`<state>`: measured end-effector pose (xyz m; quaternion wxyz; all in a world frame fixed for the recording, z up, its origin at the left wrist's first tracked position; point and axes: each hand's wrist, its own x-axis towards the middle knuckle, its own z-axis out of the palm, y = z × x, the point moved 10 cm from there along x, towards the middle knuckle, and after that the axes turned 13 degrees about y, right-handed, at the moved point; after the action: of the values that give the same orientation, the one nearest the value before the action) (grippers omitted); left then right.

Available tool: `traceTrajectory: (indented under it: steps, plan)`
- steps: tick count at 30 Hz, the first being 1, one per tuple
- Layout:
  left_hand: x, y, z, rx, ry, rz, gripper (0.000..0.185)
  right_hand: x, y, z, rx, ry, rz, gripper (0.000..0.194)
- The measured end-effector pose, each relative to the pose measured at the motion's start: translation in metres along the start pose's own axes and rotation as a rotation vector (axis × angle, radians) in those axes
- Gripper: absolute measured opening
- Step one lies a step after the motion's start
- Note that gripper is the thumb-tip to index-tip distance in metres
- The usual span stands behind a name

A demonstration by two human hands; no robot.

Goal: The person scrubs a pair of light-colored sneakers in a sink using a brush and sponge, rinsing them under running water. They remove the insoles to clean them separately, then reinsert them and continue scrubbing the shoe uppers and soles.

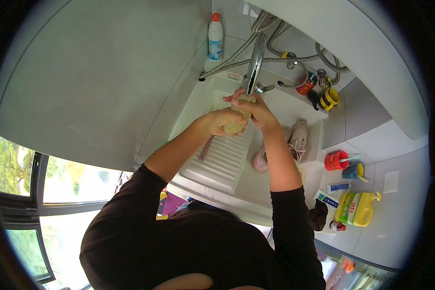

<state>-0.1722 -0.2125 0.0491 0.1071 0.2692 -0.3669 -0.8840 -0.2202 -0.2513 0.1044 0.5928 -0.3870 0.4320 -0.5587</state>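
Observation:
My left hand (223, 121) and my right hand (255, 108) are both closed around a pale yellow, translucent object (233, 127), held just below the spout of a chrome faucet (254, 67). Fingers cover much of it, so its exact kind is unclear. Under my left forearm, a narrow pinkish-brown strip (206, 148) lies on the ribbed washboard (226, 159) of a white laundry sink (210, 194). A pair of pale pink lace-up shoes (299, 139) rests in the basin, partly hidden by my right forearm.
A white bottle with a red cap (215, 40) stands at the back left corner. Flexible metal hoses (239, 49) run behind the faucet. On the right ledge are a red cup (335, 160), a blue cup (352, 171), toothpaste tubes (326, 199), a dark cloth (318, 215) and a yellow pump jug (355, 208).

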Motion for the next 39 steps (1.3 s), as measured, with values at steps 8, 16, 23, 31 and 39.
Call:
traceTrajectory:
  steps: [8,16,23,31,39]
  plan:
    - [0.017,0.001,-0.046,0.476,0.526,0.104,0.02,0.023,0.063,-0.054,-0.094,0.535,-0.018,0.019]
    - [0.022,0.007,-0.06,1.271,0.932,0.685,0.024,0.018,0.078,-0.08,-0.906,0.89,-0.159,0.025]
    - [-0.002,0.004,-0.023,1.109,0.984,0.804,0.033,-0.002,0.07,-0.097,-0.869,1.05,-0.066,0.026]
    - [0.016,0.011,-0.056,0.732,0.667,0.447,0.025,0.01,0.047,-0.063,-0.573,0.413,0.052,0.051]
    - [-0.018,-0.019,0.027,-0.387,-0.107,-0.095,0.016,-0.029,0.002,0.006,0.496,-0.045,0.088,0.048]
